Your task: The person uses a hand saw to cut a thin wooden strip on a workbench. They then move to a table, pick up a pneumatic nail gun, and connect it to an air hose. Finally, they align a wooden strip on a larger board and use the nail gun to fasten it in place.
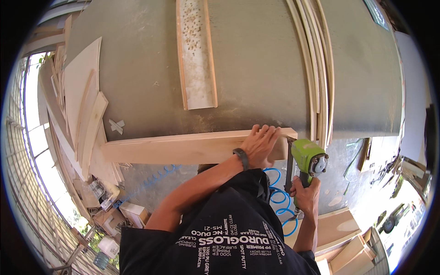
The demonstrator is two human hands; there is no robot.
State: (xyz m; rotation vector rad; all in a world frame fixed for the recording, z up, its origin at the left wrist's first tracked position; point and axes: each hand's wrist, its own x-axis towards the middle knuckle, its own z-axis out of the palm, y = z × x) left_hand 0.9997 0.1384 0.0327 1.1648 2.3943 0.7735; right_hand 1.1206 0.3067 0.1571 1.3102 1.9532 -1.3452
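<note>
A long pale wooden board (pixel 183 149) lies along the near edge of the worktable, with a narrow strip along its top edge. My left hand (pixel 260 144), a dark band at its wrist, grips the board near its right end, the fingers over the top edge. In my right hand (pixel 306 195) is the handle of a green and black nail gun (pixel 308 156). Its nose is at the board's right end; whether it touches the wood I cannot tell. From the gun's base hangs a blue coiled air hose (pixel 279 201).
On the grey-brown worktable (pixel 256 59) lies a shallow wooden channel (pixel 197 59) holding small bits. Several long thin strips (pixel 316 68) run along the right. Wooden offcuts (pixel 85 105) lean at the left. Wooden panels (pixel 337 229) stand low at the right.
</note>
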